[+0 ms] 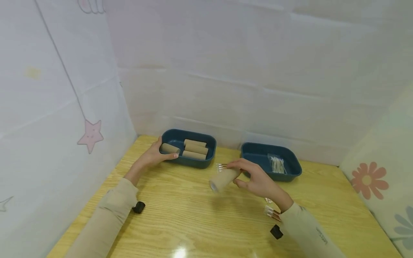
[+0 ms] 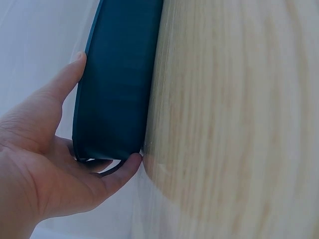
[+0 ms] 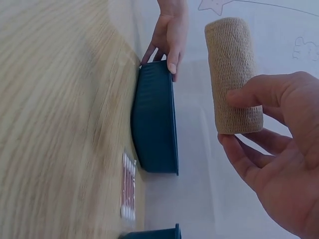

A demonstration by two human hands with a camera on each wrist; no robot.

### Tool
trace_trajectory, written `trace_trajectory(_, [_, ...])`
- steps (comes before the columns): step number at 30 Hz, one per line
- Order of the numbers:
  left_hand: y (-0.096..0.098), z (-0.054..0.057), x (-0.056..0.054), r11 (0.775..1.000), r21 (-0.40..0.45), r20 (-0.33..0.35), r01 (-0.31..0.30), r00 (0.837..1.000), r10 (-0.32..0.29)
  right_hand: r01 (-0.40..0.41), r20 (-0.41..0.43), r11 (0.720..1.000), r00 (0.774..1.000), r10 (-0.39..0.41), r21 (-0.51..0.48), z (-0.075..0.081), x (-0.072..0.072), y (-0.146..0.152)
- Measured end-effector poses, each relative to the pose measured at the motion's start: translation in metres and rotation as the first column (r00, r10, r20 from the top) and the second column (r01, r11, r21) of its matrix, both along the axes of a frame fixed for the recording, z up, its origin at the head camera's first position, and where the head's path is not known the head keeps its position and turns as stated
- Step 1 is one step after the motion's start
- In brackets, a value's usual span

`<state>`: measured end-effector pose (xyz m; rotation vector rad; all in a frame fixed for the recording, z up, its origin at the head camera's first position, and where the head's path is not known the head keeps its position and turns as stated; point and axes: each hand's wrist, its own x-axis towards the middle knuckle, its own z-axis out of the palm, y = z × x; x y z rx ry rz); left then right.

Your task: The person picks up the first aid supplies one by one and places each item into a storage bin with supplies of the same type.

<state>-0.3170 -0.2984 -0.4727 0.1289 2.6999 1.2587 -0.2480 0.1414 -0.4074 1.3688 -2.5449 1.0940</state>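
Observation:
My right hand [image 1: 258,179] pinches a tan bandage roll [image 1: 223,180] between thumb and fingers, holding it tilted above the table. The right wrist view shows the roll's crinkled weave, with the thumb on its lower half. At the left end of a dark blue bin [image 1: 193,162], my left hand [image 1: 151,154] grips the wall, its thumb at the rim and its fingers wrapped round the corner. Several similar tan rolls [image 1: 196,149] lie inside that bin. The left wrist view shows the bin's outer wall [image 2: 117,84] between thumb and fingers.
A second blue bin [image 1: 256,152] stands to the right, with a clear packet of cotton swabs [image 1: 277,165] inside. Another swab packet [image 3: 128,186] lies between the bins. More swabs [image 1: 271,212] and a small black object [image 1: 276,232] are near the right forearm. White printed cloth [image 1: 206,96] hangs behind.

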Motion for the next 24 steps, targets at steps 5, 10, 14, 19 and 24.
trace_trajectory(5, [0.001, 0.0, 0.001, 1.0, 0.007, -0.003, -0.005, 1.0, 0.005, 0.058, 0.045, 0.998, 0.997, -0.058, -0.005, 0.003, -0.009, -0.014])
trace_trajectory(10, [0.001, 0.001, 0.002, 1.0, 0.022, -0.007, -0.01, 1.0, 0.01, 0.096, 0.089, 0.995, 0.992, -0.094, -0.019, 0.003, -0.017, -0.027])
trace_trajectory(14, [0.001, 0.0, 0.001, 0.999, 0.039, 0.001, -0.012, 1.0, 0.012, 0.122, 0.137, 0.992, 0.984, -0.116, -0.043, 0.001, -0.024, -0.038])
trace_trajectory(19, [-0.001, -0.001, 0.001, 0.999, 0.044, -0.001, -0.019, 1.0, 0.019, 0.172, 0.175, 0.984, 0.971, -0.163, -0.036, -0.008, -0.033, -0.052])
trace_trajectory(24, [0.0, -0.001, 0.0, 0.999, 0.032, -0.002, -0.016, 1.0, 0.016, 0.232, 0.109, 0.973, 0.967, -0.229, -0.019, -0.017, -0.039, -0.064])
